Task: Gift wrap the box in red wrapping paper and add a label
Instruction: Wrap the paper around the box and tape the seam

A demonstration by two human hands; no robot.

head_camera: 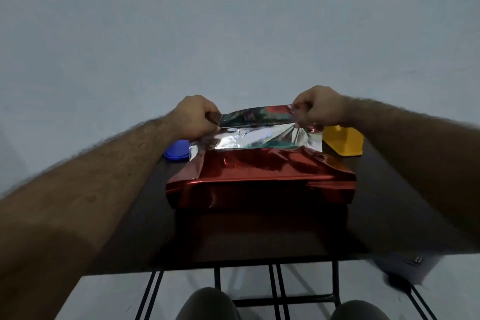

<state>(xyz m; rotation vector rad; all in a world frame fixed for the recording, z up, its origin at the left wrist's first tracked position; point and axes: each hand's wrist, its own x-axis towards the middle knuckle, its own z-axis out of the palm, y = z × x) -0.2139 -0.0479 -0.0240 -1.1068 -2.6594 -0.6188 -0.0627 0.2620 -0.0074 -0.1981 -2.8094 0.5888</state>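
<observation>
A box covered in shiny red wrapping paper (262, 176) lies in the middle of the dark table (259, 236). At its far side a flap of the paper (255, 118) is lifted, its silver underside showing below. My left hand (196, 117) pinches the flap's left corner. My right hand (318, 108) pinches the right corner. Both hands hold the flap taut above the far edge of the box. The box itself is hidden under the paper. No label is in view.
A blue round object (178, 150) sits at the far left of the table, partly behind my left arm. A yellow plastic object (342, 141) stands at the far right. Black metal table legs and my knees show below the near edge.
</observation>
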